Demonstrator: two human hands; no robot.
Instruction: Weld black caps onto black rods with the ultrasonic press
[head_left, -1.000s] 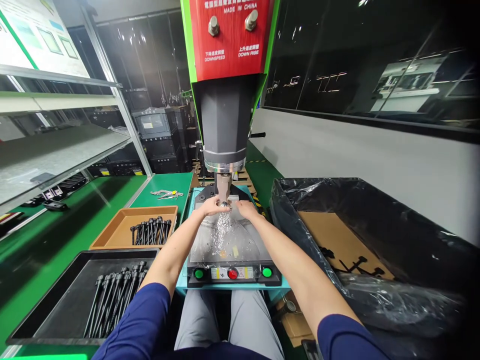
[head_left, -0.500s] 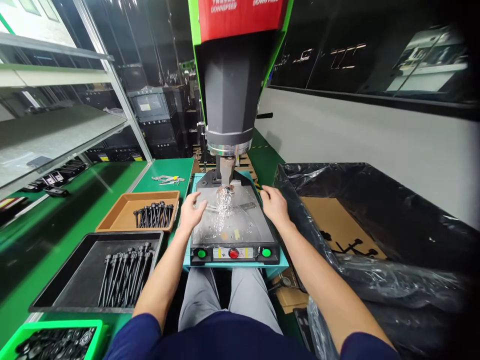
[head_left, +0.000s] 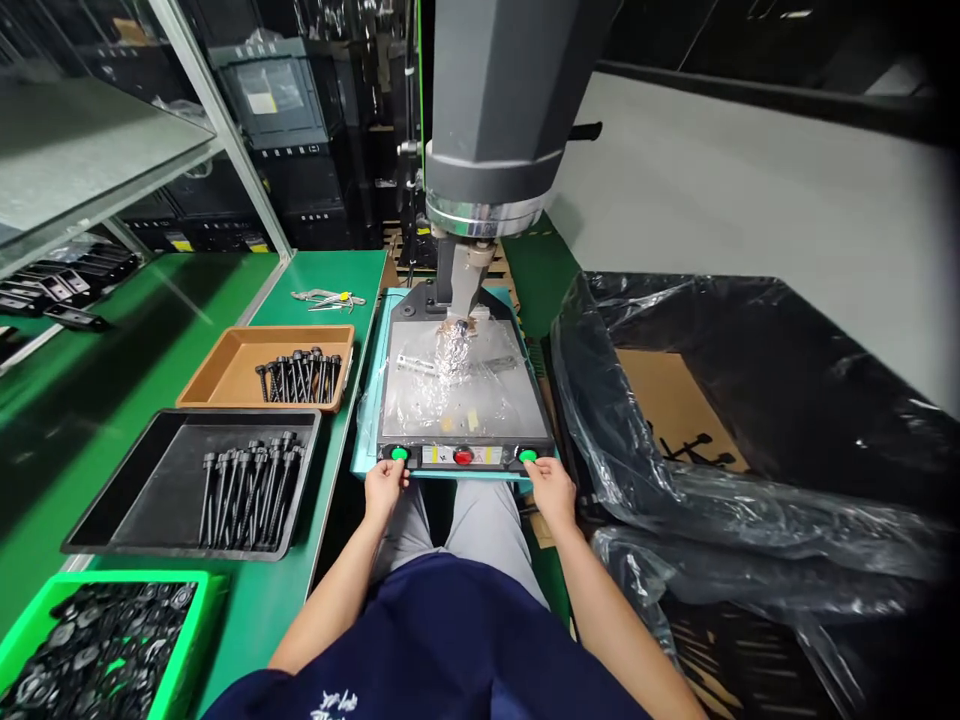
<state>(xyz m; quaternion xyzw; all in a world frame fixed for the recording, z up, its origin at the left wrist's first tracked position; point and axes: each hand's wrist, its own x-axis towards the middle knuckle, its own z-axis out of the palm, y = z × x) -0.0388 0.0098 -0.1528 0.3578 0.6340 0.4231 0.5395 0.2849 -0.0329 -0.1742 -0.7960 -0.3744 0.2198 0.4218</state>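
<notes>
One half-curled left hand (head_left: 385,489), mine, touches the left green button (head_left: 400,453); my right hand (head_left: 553,491), curled alike, touches the right green button (head_left: 528,455). Neither grips anything. Between them sits a red button (head_left: 463,456). Beyond, over a metal plate (head_left: 506,408), a small dark part (head_left: 460,327), blurred by glare, seems to sit under the press tip (head_left: 466,288).

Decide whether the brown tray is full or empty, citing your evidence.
Partly filled: in the brown tray, black parts are bunched toward the right, while bare tray floor shows at the left.
</notes>
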